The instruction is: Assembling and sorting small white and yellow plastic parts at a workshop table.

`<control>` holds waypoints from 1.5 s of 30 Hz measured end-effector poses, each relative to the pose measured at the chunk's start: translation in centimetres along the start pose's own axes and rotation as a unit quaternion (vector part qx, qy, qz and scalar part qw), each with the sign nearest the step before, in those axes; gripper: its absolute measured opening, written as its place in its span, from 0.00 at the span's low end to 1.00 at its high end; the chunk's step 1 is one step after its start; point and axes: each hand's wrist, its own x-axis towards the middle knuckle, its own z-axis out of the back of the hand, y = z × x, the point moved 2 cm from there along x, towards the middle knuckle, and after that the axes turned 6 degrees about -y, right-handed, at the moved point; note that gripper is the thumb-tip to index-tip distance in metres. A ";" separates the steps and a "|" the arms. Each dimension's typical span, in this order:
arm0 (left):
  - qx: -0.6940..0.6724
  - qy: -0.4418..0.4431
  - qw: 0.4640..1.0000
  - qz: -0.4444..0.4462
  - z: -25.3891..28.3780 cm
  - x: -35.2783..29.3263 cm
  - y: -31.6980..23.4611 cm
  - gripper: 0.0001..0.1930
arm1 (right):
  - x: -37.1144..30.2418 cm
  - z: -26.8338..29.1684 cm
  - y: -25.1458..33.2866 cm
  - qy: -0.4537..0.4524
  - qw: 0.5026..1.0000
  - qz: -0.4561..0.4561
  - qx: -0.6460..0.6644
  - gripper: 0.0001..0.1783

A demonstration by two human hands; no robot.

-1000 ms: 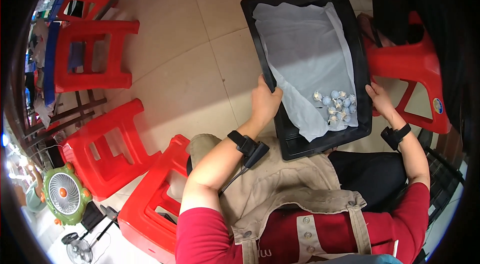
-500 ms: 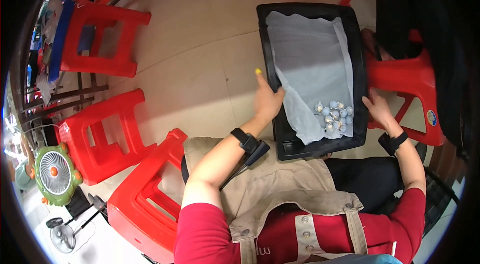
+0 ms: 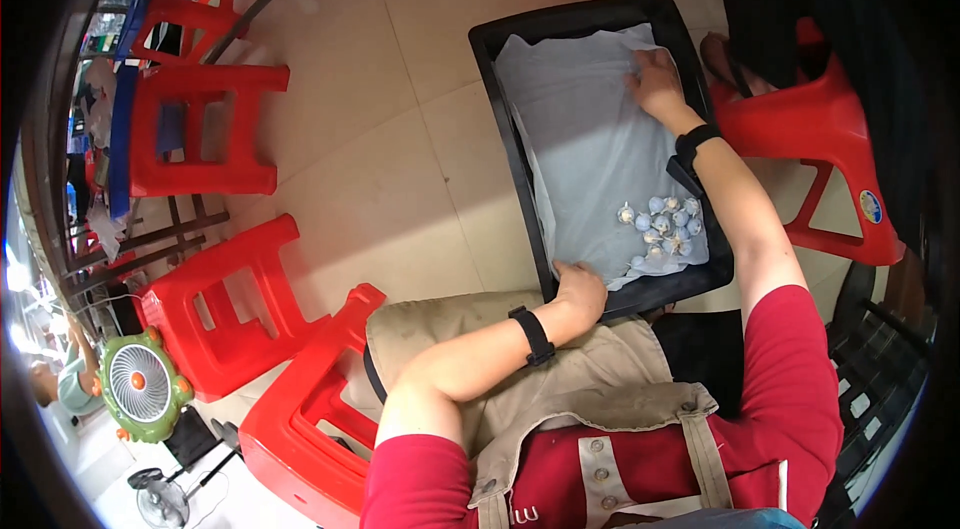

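A black rectangular tray (image 3: 513,157) lies in front of me, tilted a little, its near edge by my lap. Inside, a thin white sheet (image 3: 580,124) covers most of the bottom, slightly wrinkled. Several small pale blue round pieces with whitish tips (image 3: 662,225) cluster on the sheet in the near right part. At the near left corner, my left hand (image 3: 580,295) is curled over the rim, closed on the sheet's edge. My right hand (image 3: 657,89) reaches across to the far right part, fingers apart and touching the sheet.
Red plastic stools stand at the left (image 3: 205,129), the near left (image 3: 300,429) and the right (image 3: 845,164). Another person's dark-clothed leg (image 3: 765,4) and foot are beyond the tray's right side. A green fan (image 3: 145,386) is at the lower left. Tiled floor (image 3: 400,179) lies left of the tray.
My left hand has moved from the left rim to the near left corner. My right hand has gone from the right rim to the sheet's far right part. The sheet's folded left side lies flatter.
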 end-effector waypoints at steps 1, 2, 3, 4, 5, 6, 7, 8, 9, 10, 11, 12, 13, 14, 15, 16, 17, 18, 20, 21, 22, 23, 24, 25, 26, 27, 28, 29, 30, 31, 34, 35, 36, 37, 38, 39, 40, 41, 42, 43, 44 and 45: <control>0.003 -0.019 1.000 0.016 0.4 0.0 0.3 0.12 | 0.5 -0.3 -0.1 0.001 1.000 -0.004 0.001 0.27; 0.006 -0.038 0.999 0.030 0.9 0.1 0.6 0.13 | 1.1 -0.6 -0.6 0.030 0.998 -0.040 0.042 0.28; 0.006 -0.035 0.999 0.033 1.6 0.3 1.2 0.13 | 1.6 -0.8 -0.4 0.060 0.992 -0.071 0.088 0.29; -0.120 0.059 0.991 0.014 2.2 1.2 2.0 0.14 | 2.1 -0.1 -0.3 0.062 0.992 -0.071 0.088 0.29; -0.242 0.151 0.958 -0.004 3.2 2.1 3.0 0.16 | 3.1 1.0 -0.1 0.158 0.973 -0.073 0.149 0.30; -0.263 0.059 0.963 0.013 5.8 2.9 4.4 0.17 | 3.4 1.6 -0.1 0.252 0.943 -0.075 0.205 0.31; -0.283 -0.034 0.958 0.028 7.9 4.1 6.1 0.18 | 3.1 1.9 -0.5 0.254 0.943 -0.077 0.201 0.31; -0.267 -0.176 0.946 0.050 8.8 5.8 8.2 0.19 | 2.8 2.4 -0.1 0.221 0.958 -0.032 0.181 0.33; -0.227 -0.248 0.938 0.084 10.2 7.4 10.2 0.21 | 2.5 2.7 -0.1 0.185 0.970 0.011 0.158 0.34; -0.095 -0.299 0.936 0.159 9.7 8.9 11.9 0.32 | 2.4 2.5 0.4 0.183 0.971 0.014 0.157 0.34; -0.087 -0.218 0.953 0.194 9.8 10.4 13.4 0.37 | 1.9 1.9 0.4 0.154 0.981 0.012 0.115 0.35; -0.077 -0.132 0.962 0.229 9.7 11.1 14.8 0.42 | 1.7 1.4 0.5 0.126 0.989 0.011 0.077 0.36; -0.078 -0.133 0.962 0.225 10.0 11.4 15.2 0.42 | 1.8 1.2 0.3 0.126 0.989 0.010 0.074 0.36; -0.038 -0.111 0.965 0.237 10.4 11.7 15.7 0.46 | 2.3 1.1 0.0 0.125 0.988 0.004 0.092 0.37; 0.003 -0.086 0.965 0.250 10.4 11.6 16.0 0.50 | 2.5 0.9 0.1 0.124 0.986 -0.001 0.114 0.37; 0.009 -0.115 0.959 0.257 10.4 11.4 16.2 0.40 | 2.7 1.1 0.0 0.122 0.986 0.000 0.115 0.37; 0.011 -0.118 0.958 0.261 10.1 11.3 16.2 0.40 | 2.8 1.9 0.0 0.097 0.986 0.030 0.130 0.36; 0.017 -0.190 0.947 0.259 9.4 10.8 16.4 0.34 | 2.9 2.7 0.7 0.070 0.984 0.065 0.149 0.34; 0.016 -0.230 0.943 0.241 8.1 8.8 15.9 0.26 | 0.6 5.3 2.8 0.035 0.983 0.133 0.124 0.24; 0.015 -0.208 0.950 0.230 7.6 7.8 15.4 0.24 | -0.8 5.3 2.9 0.137 0.975 0.146 0.093 0.24; 0.036 -0.177 0.957 0.227 5.9 8.3 14.8 0.24 | -2.7 4.0 1.1 0.165 0.961 0.196 0.105 0.25; 0.021 -0.202 0.953 0.226 5.9 8.8 13.6 0.23 | -4.0 4.5 0.0 0.165 0.964 0.191 0.088 0.28; 0.004 -0.191 0.959 0.208 6.6 8.5 13.2 0.23 | -3.7 5.9 0.2 0.226 0.956 0.158 0.099 0.29; 0.000 -0.250 0.950 0.189 6.5 7.8 13.0 0.24 | -3.3 7.2 0.8 0.240 0.955 0.106 0.139 0.28; 0.013 -0.293 0.937 0.188 7.5 6.6 12.5 0.24 | -2.7 8.3 1.4 0.214 0.958 0.076 0.175 0.26; 0.002 -0.326 0.929 0.174 9.3 4.7 11.4 0.24 | -2.8 9.4 1.3 0.194 0.958 0.038 0.209 0.25; -0.027 -0.329 0.930 0.162 10.8 2.8 10.5 0.26 | -3.4 10.0 1.0 0.178 0.954 0.040 0.237 0.23; -0.100 -0.311 0.934 0.143 11.8 0.8 9.8 0.38 | -3.8 10.6 0.7 0.161 0.950 0.042 0.265 0.21; -0.215 -0.234 0.935 0.157 10.9 -0.5 9.7 0.37 | -4.5 11.3 1.2 0.228 0.935 0.018 0.272 0.19; -0.300 -0.114 0.932 0.168 13.3 -2.9 9.2 0.35 | -5.3 12.3 1.0 0.293 0.916 -0.020 0.274 0.18; -0.403 -0.108 0.894 0.161 11.2 -8.2 9.2 0.33 | -7.0 15.6 2.6 0.362 0.891 0.001 0.274 0.19; -0.420 -0.100 0.883 0.185 10.6 -10.0 9.4 0.32 | -7.4 16.6 3.1 0.370 0.885 0.005 0.284 0.19; -0.392 -0.143 0.889 0.190 11.5 -12.1 9.3 0.32 | -7.8 17.8 3.2 0.383 0.876 -0.025 0.292 0.19; -0.375 -0.110 0.888 0.243 12.4 -14.2 9.1 0.32 | -8.3 19.0 3.3 0.398 0.865 -0.051 0.302 0.19; -0.375 -0.071 0.885 0.268 13.9 -16.4 9.0 0.32 | -9.3 19.2 3.3 0.387 0.870 -0.050 0.300 0.19; -0.377 -0.059 0.876 0.295 14.4 -18.8 9.0 0.32 | -10.0 20.3 3.8 0.401 0.861 -0.066 0.307 0.20; -0.379 -0.045 0.867 0.321 14.7 -21.2 8.8 0.33 | -10.9 21.0 4.1 0.395 0.859 -0.067 0.318 0.20; -0.378 -0.042 0.865 0.328 14.5 -23.6 8.4 0.33 | -11.8 21.8 4.5 0.390 0.858 -0.065 0.329 0.20; -0.368 -0.053 0.856 0.359 13.9 -26.6 7.9 0.32 | -12.1 23.4 5.6 0.403 0.846 -0.051 0.346 0.19; -0.362 -0.063 0.844 0.391 13.5 -29.1 7.2 0.31 | -12.6 25.2 6.2 0.412 0.841 -0.054 0.346 0.18; -0.373 -0.095 0.840 0.382 12.7 -31.0 6.7 0.30 | -13.7 26.5 5.8 0.405 0.840 -0.052 0.357 0.18; -0.368 -0.076 0.837 0.398 13.8 -32.4 6.0 0.28 | -14.5 27.6 5.2 0.401 0.838 -0.050 0.367 0.18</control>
